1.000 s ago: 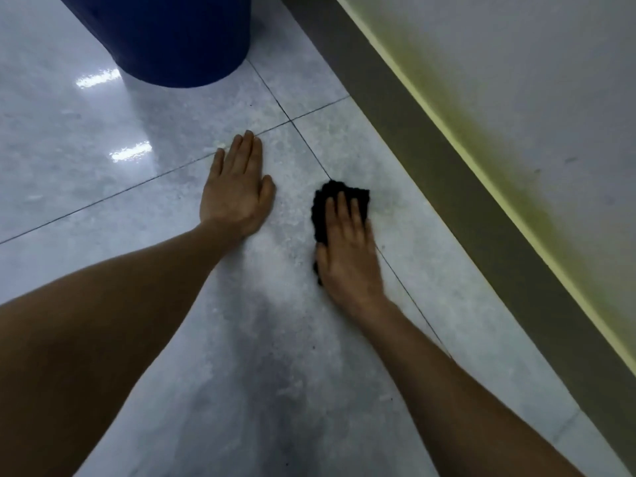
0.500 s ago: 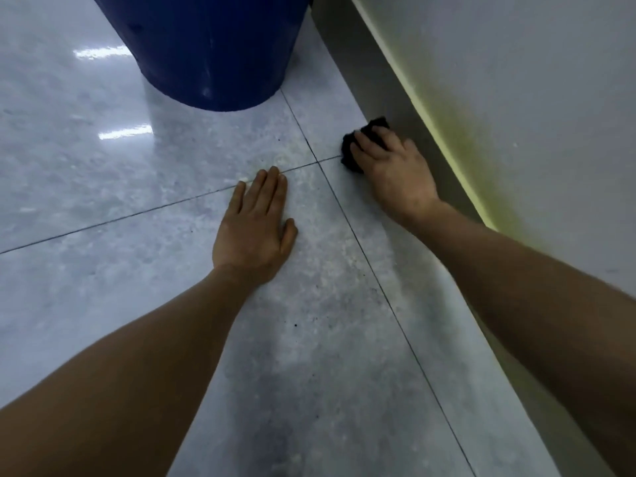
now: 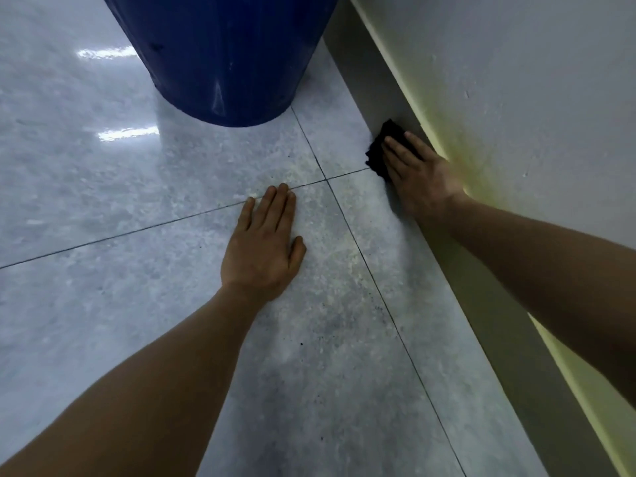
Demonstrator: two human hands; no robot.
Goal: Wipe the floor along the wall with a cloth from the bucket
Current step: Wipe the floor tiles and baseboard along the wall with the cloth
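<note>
At the foot of the wall (image 3: 516, 80), right hand (image 3: 418, 177) lies flat, fingers extended, pressing a black cloth (image 3: 383, 146) onto the grey tile floor (image 3: 103, 187) against the grey skirting (image 3: 385, 94). Left hand (image 3: 265, 249) rests open and empty, palm down on the tile near a grout crossing. Blue bucket (image 3: 223, 53) stands just beyond, apart from both hands.

My right hand (image 3: 418, 173) presses a black cloth (image 3: 385, 146) flat where the floor (image 3: 137, 208) meets the grey skirting (image 3: 378, 80) at the foot of the wall (image 3: 516, 80); my fingers (image 3: 395, 151) lie spread over it, and its far edge pokes out past them. My left hand (image 3: 263, 251) rests palm down on the pale tiles, fingertips at a grout line. A blue bucket (image 3: 223, 56) stands just ahead, near the skirting.
</note>
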